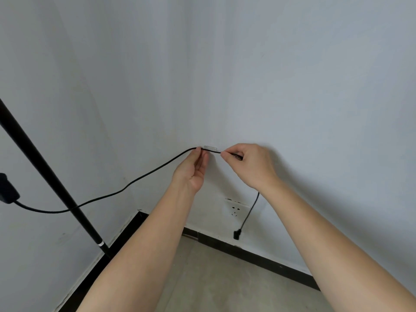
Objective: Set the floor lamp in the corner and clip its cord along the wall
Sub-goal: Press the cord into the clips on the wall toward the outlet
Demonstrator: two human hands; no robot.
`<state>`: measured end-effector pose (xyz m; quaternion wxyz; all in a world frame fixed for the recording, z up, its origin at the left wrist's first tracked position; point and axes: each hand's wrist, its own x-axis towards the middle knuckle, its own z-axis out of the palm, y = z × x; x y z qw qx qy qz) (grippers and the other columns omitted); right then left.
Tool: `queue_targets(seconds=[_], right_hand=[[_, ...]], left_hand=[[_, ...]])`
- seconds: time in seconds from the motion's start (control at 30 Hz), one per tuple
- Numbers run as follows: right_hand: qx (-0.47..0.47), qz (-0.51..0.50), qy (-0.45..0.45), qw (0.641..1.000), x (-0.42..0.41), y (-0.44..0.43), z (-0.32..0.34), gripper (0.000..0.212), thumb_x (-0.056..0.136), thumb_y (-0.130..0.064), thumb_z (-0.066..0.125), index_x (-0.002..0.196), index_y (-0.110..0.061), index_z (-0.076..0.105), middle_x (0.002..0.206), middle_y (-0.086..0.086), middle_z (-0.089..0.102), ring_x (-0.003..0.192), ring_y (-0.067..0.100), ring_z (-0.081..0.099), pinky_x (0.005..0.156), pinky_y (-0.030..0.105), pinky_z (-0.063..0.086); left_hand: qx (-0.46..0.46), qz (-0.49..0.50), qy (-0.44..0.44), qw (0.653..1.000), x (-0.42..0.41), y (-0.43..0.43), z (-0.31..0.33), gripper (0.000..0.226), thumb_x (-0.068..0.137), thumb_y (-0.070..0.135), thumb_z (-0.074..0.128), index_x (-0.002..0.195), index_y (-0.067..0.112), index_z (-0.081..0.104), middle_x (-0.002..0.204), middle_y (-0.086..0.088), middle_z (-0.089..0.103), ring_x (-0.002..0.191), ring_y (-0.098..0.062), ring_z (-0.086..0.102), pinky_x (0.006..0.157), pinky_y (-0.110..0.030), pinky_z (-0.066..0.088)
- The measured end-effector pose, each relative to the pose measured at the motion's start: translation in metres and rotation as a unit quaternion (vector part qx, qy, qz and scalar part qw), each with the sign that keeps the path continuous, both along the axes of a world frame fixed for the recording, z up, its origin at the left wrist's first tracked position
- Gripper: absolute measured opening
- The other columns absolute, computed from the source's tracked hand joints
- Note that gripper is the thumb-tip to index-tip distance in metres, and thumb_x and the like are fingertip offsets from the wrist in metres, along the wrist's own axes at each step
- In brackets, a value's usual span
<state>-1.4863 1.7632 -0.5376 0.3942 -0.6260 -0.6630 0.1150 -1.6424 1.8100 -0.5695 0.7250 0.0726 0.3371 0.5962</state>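
**Both hands pinch the lamp cord at a clip on the wall**

The landmark here is the small clear clip (210, 147) stuck to the white wall (292, 86), above the wall socket (236, 207).

Far left of the clip, the black inline switch (6, 188) shows at the edge of view. The floor lamp pole (45, 172) slants down, left of the clip, towards the room corner, where the dark baseboard (258, 255) meets the floor (225, 284); the lamp's base and head are out of view. From the switch the black cord (135, 183) sags, crosses in front of the pole, then climbs rightward up to the clip.

Just left of the clip, the left hand (191, 172) pinches the cord between thumb and fingertips, palm turned up. The cord runs across the clip; whether it is seated in it cannot be told. Just right of the clip, the right hand (249, 164) pinches the cord too, fingers curled around it. Below that hand's wrist the cord hangs down, right of the socket, ending in a black plug (237, 234) that dangles close to the baseboard, not in the socket.
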Motion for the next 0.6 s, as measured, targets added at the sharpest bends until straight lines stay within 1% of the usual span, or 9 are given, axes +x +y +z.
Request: queue_targets(seconds=[0.07,0.17,0.23,0.27,0.37,0.5,0.6], right_hand=[[0.029,-0.010,-0.018,0.999,-0.006,0.001,0.008,0.018,0.088,-0.043,0.066,0.090,-0.030,0.078,0.086,-0.016,0.077,0.081,0.005,0.069,0.069,0.025,0.054],[0.044,-0.030,-0.041,0.998,-0.007,0.007,0.019,0.020,0.090,-0.041,0.064,0.092,-0.028,0.079,0.085,-0.012,0.077,0.081,0.009,0.070,0.068,0.027,0.053],[0.043,-0.054,-0.076,0.995,-0.005,0.010,0.022,0.021,0.091,-0.043,0.062,0.093,-0.030,0.079,0.084,-0.011,0.077,0.078,0.012,0.070,0.061,0.024,0.051],[0.043,-0.066,-0.090,0.993,-0.005,0.010,0.022,0.021,0.090,-0.043,0.062,0.092,-0.031,0.079,0.083,-0.011,0.077,0.077,0.013,0.070,0.059,0.023,0.049],[0.032,-0.078,-0.105,0.991,-0.008,0.008,0.020,0.020,0.087,-0.039,0.062,0.090,-0.029,0.079,0.080,-0.010,0.077,0.075,0.016,0.070,0.062,0.027,0.053],[-0.003,-0.076,-0.095,0.993,-0.011,0.005,0.008,0.017,0.087,-0.033,0.062,0.087,-0.026,0.077,0.081,-0.008,0.077,0.074,0.018,0.069,0.062,0.029,0.054],[-0.018,-0.075,-0.057,0.995,-0.012,0.005,-0.009,0.017,0.090,-0.032,0.062,0.088,-0.023,0.077,0.080,-0.004,0.077,0.076,0.021,0.070,0.066,0.032,0.055]], left_hand=[[-0.005,0.002,0.003,1.000,0.002,0.001,0.004,0.004,0.090,-0.002,0.066,0.086,-0.001,0.068,0.077,-0.009,0.072,0.069,-0.015,0.069,0.058,-0.023,0.061],[-0.007,-0.007,0.020,1.000,0.004,0.001,0.006,0.007,0.092,0.002,0.066,0.085,0.000,0.067,0.079,-0.009,0.068,0.059,-0.013,0.068,0.059,-0.022,0.061],[-0.003,-0.018,0.036,0.999,0.003,0.002,0.007,0.010,0.093,0.006,0.066,0.085,0.000,0.066,0.077,-0.009,0.067,0.055,-0.013,0.068,0.058,-0.022,0.061],[-0.003,-0.020,0.046,0.999,0.002,0.003,0.007,0.010,0.092,0.007,0.067,0.085,0.000,0.066,0.077,-0.009,0.067,0.056,-0.013,0.067,0.058,-0.022,0.061],[-0.001,-0.027,0.072,0.997,0.000,0.005,0.006,0.010,0.092,0.008,0.068,0.085,0.001,0.066,0.077,-0.008,0.067,0.065,-0.015,0.067,0.057,-0.022,0.060],[0.007,-0.040,0.106,0.994,-0.002,0.006,0.007,0.012,0.092,0.011,0.068,0.089,0.000,0.066,0.080,-0.009,0.068,0.072,-0.018,0.068,0.055,-0.023,0.059],[0.011,-0.040,0.128,0.991,-0.003,0.008,0.006,0.012,0.092,0.011,0.069,0.093,0.000,0.067,0.080,-0.010,0.069,0.069,-0.018,0.070,0.056,-0.023,0.059]])
